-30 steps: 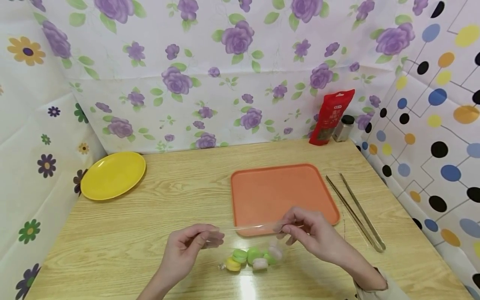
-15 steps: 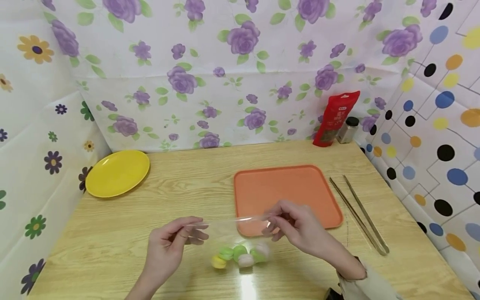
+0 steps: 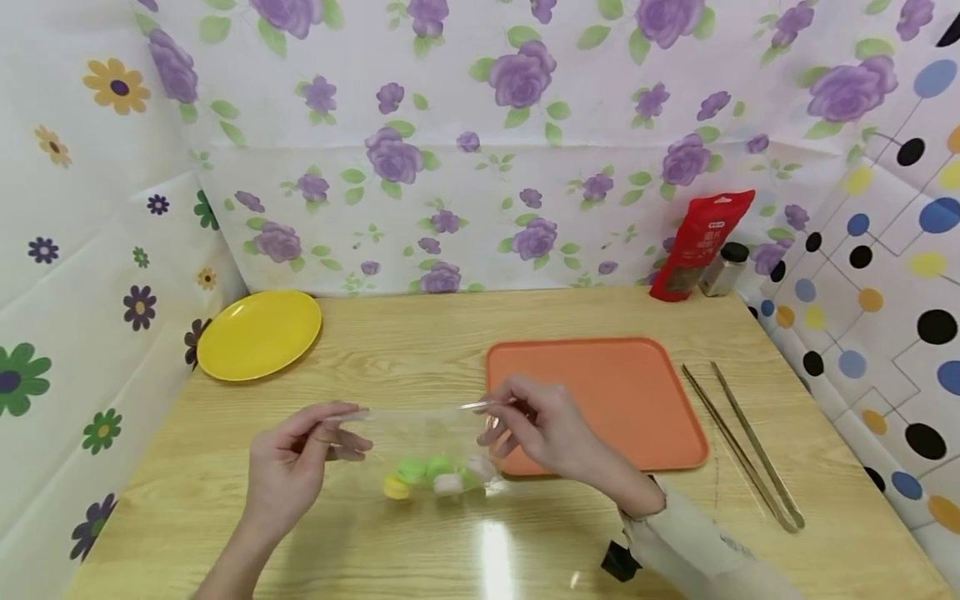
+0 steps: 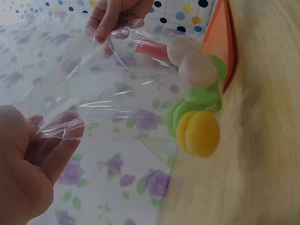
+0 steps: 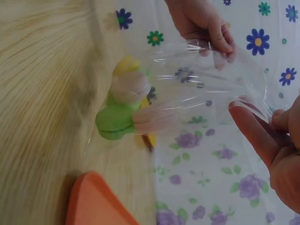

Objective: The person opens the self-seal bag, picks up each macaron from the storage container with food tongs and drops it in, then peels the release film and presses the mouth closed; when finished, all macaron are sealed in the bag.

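A clear plastic bag (image 3: 420, 433) hangs between my hands, its top edge stretched between them. My left hand (image 3: 292, 467) pinches one top corner, and the other corner is pinched by my right hand (image 3: 543, 429). Several macarons lie together at the bag's bottom: a yellow macaron (image 3: 397, 487), green macarons (image 3: 412, 471) and pale pink macarons (image 3: 448, 483). In the left wrist view the yellow macaron (image 4: 201, 133) is nearest. The right wrist view has a green macaron (image 5: 112, 124) low in the bag, beside a pale pink macaron (image 5: 152, 119).
An orange tray (image 3: 592, 392) lies behind my right hand, with metal tongs (image 3: 742, 446) at its right. A yellow plate (image 3: 258, 333) sits at the back left. Against the back wall stand a red pouch (image 3: 701, 242) and a black-lidded jar (image 3: 724, 268).
Both hands have moved left and farther up in the head view, carrying the bag of macarons along. The head view has turned a little left, so the surroundings sit farther right.
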A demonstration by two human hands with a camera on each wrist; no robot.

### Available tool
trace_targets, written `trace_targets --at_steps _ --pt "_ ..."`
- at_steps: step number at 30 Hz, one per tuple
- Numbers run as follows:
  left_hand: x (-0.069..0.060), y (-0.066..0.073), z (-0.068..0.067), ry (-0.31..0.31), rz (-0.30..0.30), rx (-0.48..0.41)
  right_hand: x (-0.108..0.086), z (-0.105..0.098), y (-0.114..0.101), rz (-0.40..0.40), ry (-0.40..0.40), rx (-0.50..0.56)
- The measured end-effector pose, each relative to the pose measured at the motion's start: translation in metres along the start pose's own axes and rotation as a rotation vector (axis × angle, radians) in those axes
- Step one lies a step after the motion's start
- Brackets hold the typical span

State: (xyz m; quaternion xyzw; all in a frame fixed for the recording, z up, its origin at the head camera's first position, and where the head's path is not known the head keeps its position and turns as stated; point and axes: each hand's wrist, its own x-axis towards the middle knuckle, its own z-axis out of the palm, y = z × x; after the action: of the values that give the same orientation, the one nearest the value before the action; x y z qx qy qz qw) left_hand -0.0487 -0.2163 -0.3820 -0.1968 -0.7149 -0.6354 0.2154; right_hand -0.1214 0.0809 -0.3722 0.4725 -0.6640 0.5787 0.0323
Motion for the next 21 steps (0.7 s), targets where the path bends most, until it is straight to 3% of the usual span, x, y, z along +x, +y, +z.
trace_targets --at_steps 2,4,7,9,12,14,17,21 --pt "0.012 -0.003 -0.002 0.012 -0.064 0.018 0.008 -0.002 0.003 0.13 0.014 0.057" --pt "0.028 -0.014 -0.005 0.006 -0.203 0.026 0.019 -0.006 0.012 0.314 0.035 0.104" --pt "0.056 -0.048 -0.008 -0.023 -0.439 0.037 0.037 -0.012 0.043 0.558 0.068 0.101" --pt "0.073 -0.077 -0.009 -0.041 -0.58 0.035 0.048 -0.016 0.07 0.648 0.068 0.01" --pt "0.094 -0.115 -0.005 -0.046 -0.716 0.089 0.06 -0.021 0.108 0.691 0.021 -0.228" --pt "0.103 -0.132 -0.002 -0.04 -0.746 0.163 0.066 -0.023 0.125 0.683 -0.045 -0.414" --pt "0.11 -0.144 0.001 -0.045 -0.697 0.347 0.072 -0.026 0.138 0.684 -0.106 -0.623" --pt "0.108 -0.143 0.0 -0.051 -0.58 0.553 0.072 -0.031 0.139 0.72 -0.09 -0.704"
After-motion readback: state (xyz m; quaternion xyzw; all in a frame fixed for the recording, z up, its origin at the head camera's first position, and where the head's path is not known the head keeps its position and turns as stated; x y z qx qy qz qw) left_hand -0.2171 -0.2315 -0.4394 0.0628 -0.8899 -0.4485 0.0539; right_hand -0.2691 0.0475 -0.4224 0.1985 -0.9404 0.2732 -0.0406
